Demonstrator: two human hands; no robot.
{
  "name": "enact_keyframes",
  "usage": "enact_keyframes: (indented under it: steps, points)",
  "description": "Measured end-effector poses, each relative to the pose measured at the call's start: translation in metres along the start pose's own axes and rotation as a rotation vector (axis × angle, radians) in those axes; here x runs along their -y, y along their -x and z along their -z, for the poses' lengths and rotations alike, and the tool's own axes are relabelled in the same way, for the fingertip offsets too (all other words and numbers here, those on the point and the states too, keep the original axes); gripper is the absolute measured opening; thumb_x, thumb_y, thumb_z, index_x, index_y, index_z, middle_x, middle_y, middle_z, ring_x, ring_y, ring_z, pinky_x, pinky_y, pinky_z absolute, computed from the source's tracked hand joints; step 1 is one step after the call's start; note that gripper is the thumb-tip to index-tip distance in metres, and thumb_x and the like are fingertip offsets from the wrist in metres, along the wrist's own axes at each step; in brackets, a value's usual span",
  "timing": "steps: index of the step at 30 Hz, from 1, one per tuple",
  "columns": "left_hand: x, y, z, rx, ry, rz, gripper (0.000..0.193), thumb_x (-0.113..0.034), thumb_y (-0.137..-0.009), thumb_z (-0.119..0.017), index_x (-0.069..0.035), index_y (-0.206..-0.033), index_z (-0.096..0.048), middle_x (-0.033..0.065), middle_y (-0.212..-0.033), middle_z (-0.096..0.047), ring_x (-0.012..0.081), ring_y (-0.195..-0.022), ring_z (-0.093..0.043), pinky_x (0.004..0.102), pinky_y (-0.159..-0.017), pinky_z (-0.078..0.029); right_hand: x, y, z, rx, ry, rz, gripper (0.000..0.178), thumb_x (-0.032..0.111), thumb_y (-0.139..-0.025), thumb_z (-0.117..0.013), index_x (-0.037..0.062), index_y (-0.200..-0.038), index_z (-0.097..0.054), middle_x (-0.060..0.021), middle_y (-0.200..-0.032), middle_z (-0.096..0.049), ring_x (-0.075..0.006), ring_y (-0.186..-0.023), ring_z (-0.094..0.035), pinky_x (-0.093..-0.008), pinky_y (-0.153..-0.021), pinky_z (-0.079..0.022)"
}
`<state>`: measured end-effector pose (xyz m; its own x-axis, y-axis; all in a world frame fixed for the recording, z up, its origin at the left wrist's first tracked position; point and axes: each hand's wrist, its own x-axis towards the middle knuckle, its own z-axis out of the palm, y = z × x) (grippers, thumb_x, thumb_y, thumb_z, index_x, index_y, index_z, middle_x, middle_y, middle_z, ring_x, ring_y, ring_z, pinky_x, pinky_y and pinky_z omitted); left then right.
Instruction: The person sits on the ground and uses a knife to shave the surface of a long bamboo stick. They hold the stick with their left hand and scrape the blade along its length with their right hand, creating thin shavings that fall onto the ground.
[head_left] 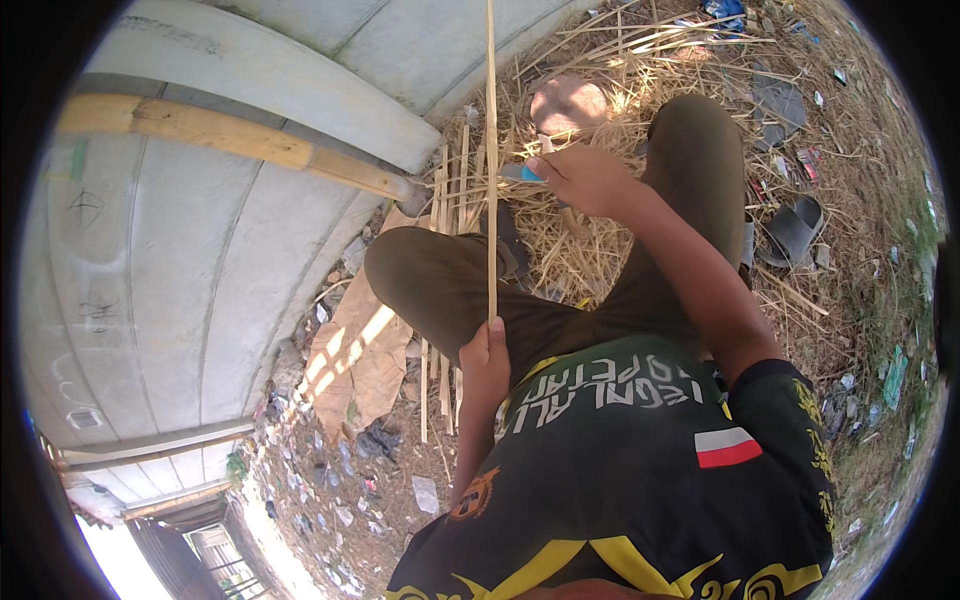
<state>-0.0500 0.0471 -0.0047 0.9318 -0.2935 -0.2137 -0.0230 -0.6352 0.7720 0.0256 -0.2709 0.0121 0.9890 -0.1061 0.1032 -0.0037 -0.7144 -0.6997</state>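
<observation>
The work in hand looks like the shaving or splitting of a long thin bamboo strip point(491, 150), and the pictures catch it mid-pass. The strip runs nearly straight up the view, from the person's lap to past the top edge. The left hand point(486, 358) is closed around the strip's near end, just below the bent left knee, pinning it steady. The right hand point(585, 178) is closed on a small knife with a blue handle point(524, 173), and the tool sits right against the strip, a good way up from the left hand (the blade itself is too small to make out, so whether it bites into the edge or only rests there cannot be told).

Beside the strip, toward the grey concrete wall point(190, 240), a bundle of thin cut strips point(447, 200) stands or leans among loose straw, and a thick bamboo pole point(230, 140) lies across the wall above them. A dark sandal point(792, 232) lies well apart from the strip, on the far side of the right knee.

As a judgement, the next move calls for the blade to travel along the strip in a steady line while the left hand keeps the near end from twisting, with the cutting edge directed away from the knee.
</observation>
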Motion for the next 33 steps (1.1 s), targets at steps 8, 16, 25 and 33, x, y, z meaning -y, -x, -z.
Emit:
enact_keyframes:
  steps: [8,16,25,33]
  points:
    - [0.013,0.007,-0.001,-0.045,0.109,0.006,0.045,-0.035,-0.107,-0.044,0.003,-0.085,-0.055,0.0066,-0.058,-0.042,0.0125,-0.058,-0.040,0.0330,-0.055,-0.038,-0.004,-0.016,0.002,-0.290,-0.190,-0.006,0.054,0.052,-0.103,-0.041,0.0032,-0.097,-0.064,-0.0166,-0.069,-0.060,-0.0343,-0.068,-0.062,-0.0477,-0.066,-0.047]
    - [0.003,0.010,0.001,0.013,0.172,-0.066,0.043,-0.042,-0.106,-0.046,-0.007,-0.082,-0.050,-0.0051,-0.059,-0.038,0.0035,-0.049,-0.035,0.0220,-0.044,-0.030,0.008,-0.013,-0.001,-0.382,-0.237,0.025,0.058,0.057,-0.097,-0.055,-0.0008,-0.100,-0.059,-0.0095,-0.063,-0.053,-0.0219,-0.062,-0.057,-0.0403,-0.061,-0.045]
    - [0.000,0.017,-0.007,-0.139,-0.142,-0.135,0.035,-0.034,-0.105,-0.048,-0.003,-0.089,-0.053,0.0136,-0.058,-0.048,0.0264,-0.050,-0.050,0.0401,-0.053,-0.041,0.011,-0.006,0.001,-0.348,-0.288,0.074,0.050,0.049,-0.104,-0.041,0.0009,-0.099,-0.052,-0.0179,-0.067,-0.058,-0.0359,-0.065,-0.062,-0.0479,-0.063,-0.046]
    - [-0.019,0.026,-0.024,-0.305,-0.228,-0.104,0.028,-0.033,-0.104,-0.051,-0.007,-0.096,-0.060,0.0120,-0.061,-0.055,0.0302,-0.053,-0.058,0.0405,-0.053,-0.044,0.027,0.006,-0.025,-0.151,0.044,0.184,0.048,0.049,-0.104,-0.040,0.0022,-0.099,-0.051,-0.0170,-0.065,-0.061,-0.0399,-0.063,-0.064,-0.0510,-0.061,-0.049]
